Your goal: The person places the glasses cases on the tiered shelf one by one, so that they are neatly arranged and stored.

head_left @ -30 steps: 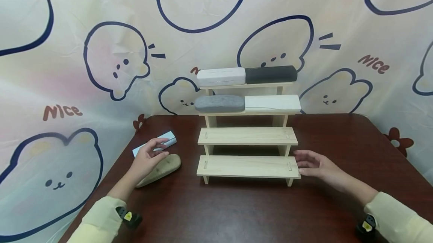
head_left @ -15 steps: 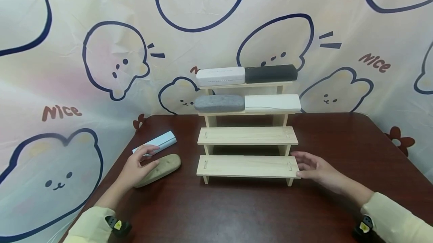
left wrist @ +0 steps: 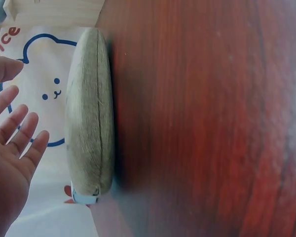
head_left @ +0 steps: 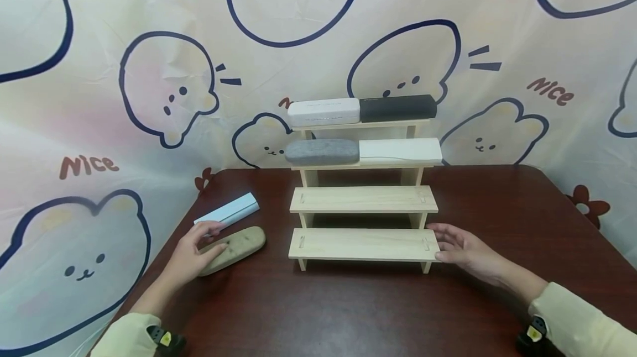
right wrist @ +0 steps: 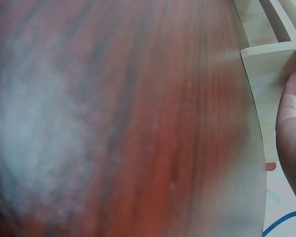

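In the head view my left hand (head_left: 188, 255) is over the near-left end of an olive-green glasses case (head_left: 241, 247), its fingertips by the case's far edge. The left wrist view shows that hand (left wrist: 14, 165) with spread, relaxed fingers, apart from the case (left wrist: 89, 113). Just beyond lies a light-blue glasses case (head_left: 233, 211). My right hand (head_left: 470, 255) grips the right end of the lowest step of a tiered wooden display stand (head_left: 363, 244). Its thumb is at the front edge, its other fingers behind; the right wrist view shows the thumb (right wrist: 289, 106) against the wood.
The top step bears a white case (head_left: 323, 112) and a black case (head_left: 398, 108). One step lower lie a grey case (head_left: 322, 152) and a flat white case (head_left: 400, 150). Behind the dark-red table (head_left: 348, 313) hangs a cartoon-print cloth (head_left: 293, 75).
My left hand has drawn back from over the light-blue case toward the near end of the olive-green one. My right hand has moved slightly left and taken hold of the stand's lowest step.
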